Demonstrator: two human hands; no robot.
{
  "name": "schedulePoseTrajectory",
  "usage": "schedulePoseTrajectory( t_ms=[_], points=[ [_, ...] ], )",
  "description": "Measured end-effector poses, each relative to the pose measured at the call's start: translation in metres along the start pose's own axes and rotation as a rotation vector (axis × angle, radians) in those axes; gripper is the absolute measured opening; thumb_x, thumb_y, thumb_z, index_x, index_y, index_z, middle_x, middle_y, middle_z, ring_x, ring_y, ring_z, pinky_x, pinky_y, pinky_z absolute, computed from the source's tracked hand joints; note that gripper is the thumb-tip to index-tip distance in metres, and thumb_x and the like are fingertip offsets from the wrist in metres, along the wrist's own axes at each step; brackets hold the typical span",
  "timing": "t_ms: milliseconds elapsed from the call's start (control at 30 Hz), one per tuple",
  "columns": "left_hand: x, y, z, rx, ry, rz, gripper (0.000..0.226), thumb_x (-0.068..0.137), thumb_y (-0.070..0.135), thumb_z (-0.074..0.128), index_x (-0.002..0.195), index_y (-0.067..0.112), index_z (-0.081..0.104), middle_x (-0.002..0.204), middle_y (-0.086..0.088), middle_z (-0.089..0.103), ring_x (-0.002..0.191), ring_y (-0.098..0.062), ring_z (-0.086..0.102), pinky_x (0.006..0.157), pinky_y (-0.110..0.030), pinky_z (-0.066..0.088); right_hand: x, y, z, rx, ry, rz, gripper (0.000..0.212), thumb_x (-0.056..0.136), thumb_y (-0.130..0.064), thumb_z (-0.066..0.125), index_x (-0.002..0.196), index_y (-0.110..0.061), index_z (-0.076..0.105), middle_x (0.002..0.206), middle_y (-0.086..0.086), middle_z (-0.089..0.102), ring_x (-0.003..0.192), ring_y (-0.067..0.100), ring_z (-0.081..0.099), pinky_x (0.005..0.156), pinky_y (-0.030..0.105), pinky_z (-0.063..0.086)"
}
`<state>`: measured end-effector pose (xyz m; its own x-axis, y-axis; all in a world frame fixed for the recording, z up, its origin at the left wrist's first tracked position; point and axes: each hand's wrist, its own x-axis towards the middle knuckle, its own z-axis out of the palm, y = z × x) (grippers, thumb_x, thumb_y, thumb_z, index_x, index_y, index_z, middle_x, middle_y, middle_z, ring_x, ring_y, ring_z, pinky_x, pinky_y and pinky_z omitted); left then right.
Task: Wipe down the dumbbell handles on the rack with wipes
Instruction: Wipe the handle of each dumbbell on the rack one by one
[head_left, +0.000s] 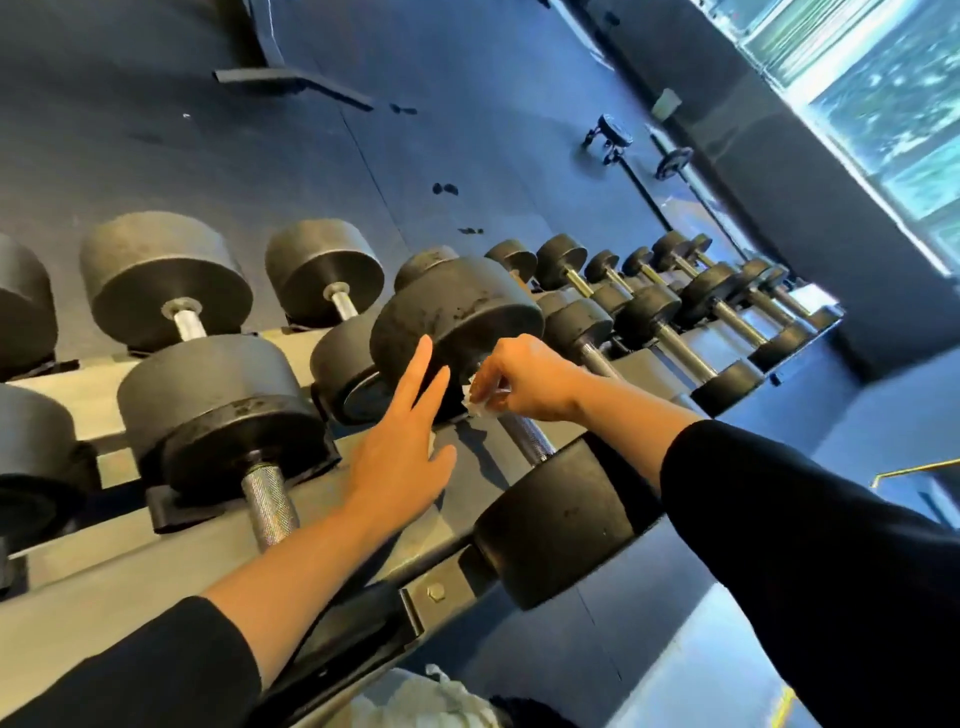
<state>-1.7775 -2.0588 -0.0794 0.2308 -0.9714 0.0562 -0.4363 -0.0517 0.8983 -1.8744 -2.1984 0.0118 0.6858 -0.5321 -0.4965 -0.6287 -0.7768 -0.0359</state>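
Handle (524, 434) slants from near-right to far-left; right hand (524, 376) pinches wipe (480, 402) there, left hand (402, 447) flat, fingers straight.

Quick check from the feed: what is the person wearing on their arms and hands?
Both arms have black long sleeves, pushed up so the forearms are bare. The left hand and right hand are bare: no gloves, and no watch, rings or wristbands show in the head view. The sleeves look plain, with no visible markings.
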Motion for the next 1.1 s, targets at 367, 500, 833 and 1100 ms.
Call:
schedulePoseTrajectory(
  t_ms=[367,500,833,1100],
  points=[
    [-0.004,0.003,0.010,0.042,0.007,-0.030,0.076,0.085,0.012,0.063,0.149,0.026,0.025,0.154,0.020,-0.022,0.057,-0.010,0.051,0.049,-0.020,0.041,-0.025,0.017,-0.010,0.269,-0.374,0.098,0.018,0.076,-0.006,0.074,0.093,-0.012,0.075,0.104,-0.001,0.071,0.101,0.006,0.061,0.094,0.019,0.044],
    [-0.004,0.012,0.013,0.036,0.066,-0.012,0.075,0.084,0.010,0.063,0.148,0.023,0.027,0.158,0.013,-0.012,0.054,-0.007,0.048,0.047,-0.015,0.036,-0.028,0.021,-0.010,0.321,-0.279,0.091,0.014,0.080,-0.005,0.070,0.092,-0.012,0.074,0.103,0.000,0.070,0.098,0.005,0.061,0.089,0.018,0.046],
    [0.019,0.035,0.020,0.047,0.094,0.122,0.062,0.083,0.005,0.060,0.140,0.015,0.041,0.140,0.004,0.040,0.107,0.014,0.033,0.089,0.004,0.024,-0.007,0.049,-0.008,0.377,0.216,-0.018,0.017,0.083,-0.010,0.068,0.099,-0.014,0.072,0.101,-0.002,0.069,0.086,0.005,0.063,0.073,0.010,0.051],
    [0.035,0.062,0.041,0.226,0.113,-0.138,0.061,0.086,0.022,0.065,0.141,0.015,0.040,0.146,0.001,0.037,0.134,-0.010,0.033,0.103,-0.010,0.018,0.001,0.081,0.020,0.503,0.133,-0.422,0.013,0.077,-0.015,0.076,0.090,-0.014,0.075,0.092,-0.001,0.069,0.082,0.007,0.061,0.078,0.020,0.050]
  ],
)
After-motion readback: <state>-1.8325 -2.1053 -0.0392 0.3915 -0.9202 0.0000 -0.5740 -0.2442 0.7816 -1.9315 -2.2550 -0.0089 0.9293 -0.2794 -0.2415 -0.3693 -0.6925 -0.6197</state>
